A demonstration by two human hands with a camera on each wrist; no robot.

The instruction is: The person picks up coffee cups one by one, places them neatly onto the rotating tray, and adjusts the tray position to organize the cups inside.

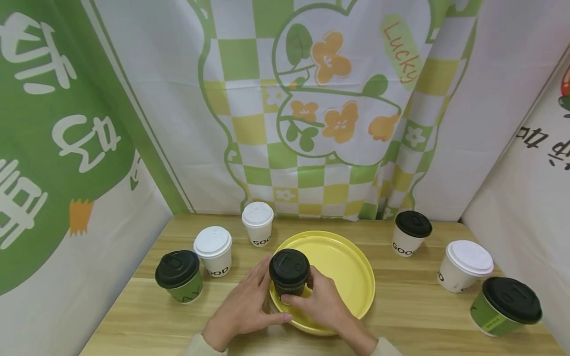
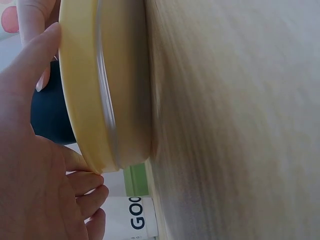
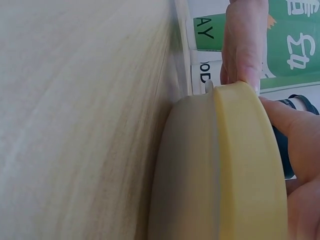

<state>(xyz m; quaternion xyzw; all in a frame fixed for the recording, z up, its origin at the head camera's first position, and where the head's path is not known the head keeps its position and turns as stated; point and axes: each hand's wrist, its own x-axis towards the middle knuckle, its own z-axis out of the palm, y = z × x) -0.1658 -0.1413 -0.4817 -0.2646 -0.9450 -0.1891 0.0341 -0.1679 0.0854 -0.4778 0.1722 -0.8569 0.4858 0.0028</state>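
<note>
A dark paper coffee cup [image 1: 290, 271] with a black lid stands upright over the left side of a yellow round plate [image 1: 352, 267]. My right hand [image 1: 322, 301] grips this cup, its thumb across the near side and fingers round the right. My left hand [image 1: 249, 301] rests against the plate's left rim, index finger stretched along the cup's left side and thumb reaching over the near rim. In the left wrist view, the thumb [image 2: 37, 55] touches the plate's edge. The plate hides the cup's base in both wrist views.
To the left stand a green cup with black lid [image 1: 179, 277] and two white-lidded cups [image 1: 213, 251] [image 1: 258, 225]. At right are a black-lidded white cup [image 1: 410, 233], a white-lidded cup [image 1: 464, 266] and a green one [image 1: 503, 306]. Printed curtains [image 1: 249, 133] enclose the wooden table [image 1: 147, 321].
</note>
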